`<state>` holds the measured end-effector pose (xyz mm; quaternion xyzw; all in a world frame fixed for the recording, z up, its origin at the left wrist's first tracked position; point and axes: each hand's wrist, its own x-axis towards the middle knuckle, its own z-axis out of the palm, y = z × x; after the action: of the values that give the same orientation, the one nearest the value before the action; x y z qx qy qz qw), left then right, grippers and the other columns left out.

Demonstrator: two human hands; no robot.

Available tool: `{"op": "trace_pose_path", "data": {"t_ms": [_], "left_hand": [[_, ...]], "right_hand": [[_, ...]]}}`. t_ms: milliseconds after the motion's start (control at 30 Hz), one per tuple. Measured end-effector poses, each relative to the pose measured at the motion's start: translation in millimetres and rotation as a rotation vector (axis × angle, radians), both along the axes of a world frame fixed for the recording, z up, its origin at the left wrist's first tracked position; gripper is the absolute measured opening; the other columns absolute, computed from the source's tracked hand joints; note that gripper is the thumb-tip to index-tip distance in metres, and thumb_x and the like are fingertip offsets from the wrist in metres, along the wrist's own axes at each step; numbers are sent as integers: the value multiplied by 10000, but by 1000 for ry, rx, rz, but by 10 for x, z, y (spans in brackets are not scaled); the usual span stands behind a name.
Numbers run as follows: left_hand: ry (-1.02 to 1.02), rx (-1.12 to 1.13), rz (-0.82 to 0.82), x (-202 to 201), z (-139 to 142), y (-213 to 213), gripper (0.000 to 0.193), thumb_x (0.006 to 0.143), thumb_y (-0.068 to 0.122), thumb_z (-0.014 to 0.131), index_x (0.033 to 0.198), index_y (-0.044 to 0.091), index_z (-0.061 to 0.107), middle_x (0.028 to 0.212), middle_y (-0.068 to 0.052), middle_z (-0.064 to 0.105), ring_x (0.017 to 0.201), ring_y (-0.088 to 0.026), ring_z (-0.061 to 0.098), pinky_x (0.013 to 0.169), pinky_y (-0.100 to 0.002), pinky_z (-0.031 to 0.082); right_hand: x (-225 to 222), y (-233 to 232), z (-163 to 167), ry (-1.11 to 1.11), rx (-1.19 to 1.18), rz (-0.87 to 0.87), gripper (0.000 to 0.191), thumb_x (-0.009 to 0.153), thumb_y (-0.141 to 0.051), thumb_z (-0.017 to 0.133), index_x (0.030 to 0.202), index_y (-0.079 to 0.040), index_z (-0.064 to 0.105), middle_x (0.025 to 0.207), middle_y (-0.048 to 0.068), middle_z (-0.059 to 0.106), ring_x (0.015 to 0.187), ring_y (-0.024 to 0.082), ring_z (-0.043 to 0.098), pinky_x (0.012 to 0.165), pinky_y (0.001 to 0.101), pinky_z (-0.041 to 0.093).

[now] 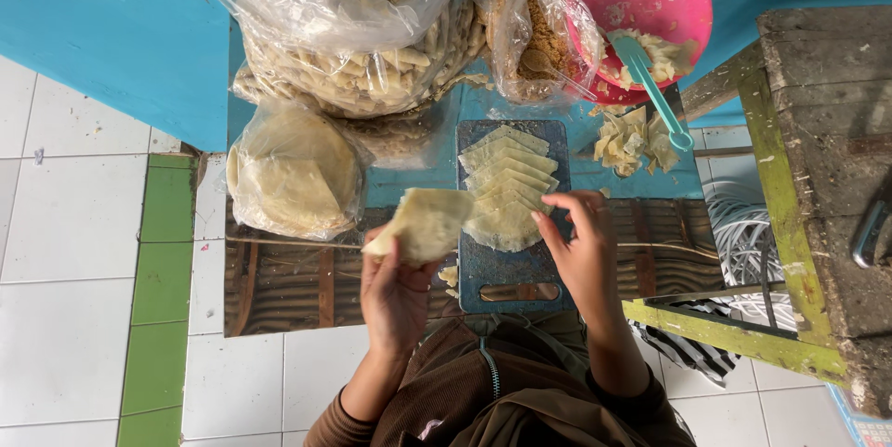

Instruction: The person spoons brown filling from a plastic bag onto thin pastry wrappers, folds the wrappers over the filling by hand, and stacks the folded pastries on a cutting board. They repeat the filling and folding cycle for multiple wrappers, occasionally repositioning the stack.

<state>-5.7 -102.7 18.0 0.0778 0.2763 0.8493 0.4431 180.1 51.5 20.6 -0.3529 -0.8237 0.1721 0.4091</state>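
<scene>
My left hand holds a small stack of pale dough wrappers up over the left edge of a dark blue cutting board. On the board lies a fanned row of wrapper pieces, overlapping like tiles. My right hand rests at the row's right side, fingertips touching the nearest piece; it holds nothing.
A bag of round wrappers lies left of the board. Behind are a large bag of rolled sticks, a bag of brown filling, a pink bowl with a teal spoon, and wrapper scraps. A worn wooden bench stands right.
</scene>
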Motion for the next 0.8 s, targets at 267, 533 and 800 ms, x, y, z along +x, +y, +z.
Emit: {"op": "trace_pose_path", "data": {"t_ms": [267, 533, 800], "left_hand": [[98, 43, -353, 322, 193, 148, 741, 1065, 570, 346, 1579, 37, 301, 1543, -212, 455, 1353, -310, 548, 1122, -461, 497], [628, -24, -443, 398, 265, 113, 1096, 942, 836, 181, 1694, 48, 59, 1711, -239, 280, 1487, -361, 408, 1181, -414, 373], [1191, 36, -199, 377, 205, 96, 1027, 1027, 778, 81, 1637, -30, 250, 1738, -338, 141, 1640, -482, 242, 1328, -461, 249]], "right_hand": [[-130, -432, 415, 90, 6, 332, 307, 817, -82, 875, 1081, -76, 717, 1112, 66, 711, 1037, 214, 694, 864, 322, 588], [-181, -495, 533, 141, -60, 353, 375, 773, -82, 892, 1090, -40, 696, 1190, 102, 686, 1139, 243, 692, 928, 350, 577], [4, -527, 210, 594, -676, 597, 143, 978, -4, 719, 1074, 91, 673, 1340, 176, 599, 1221, 214, 630, 1029, 366, 546]]}}
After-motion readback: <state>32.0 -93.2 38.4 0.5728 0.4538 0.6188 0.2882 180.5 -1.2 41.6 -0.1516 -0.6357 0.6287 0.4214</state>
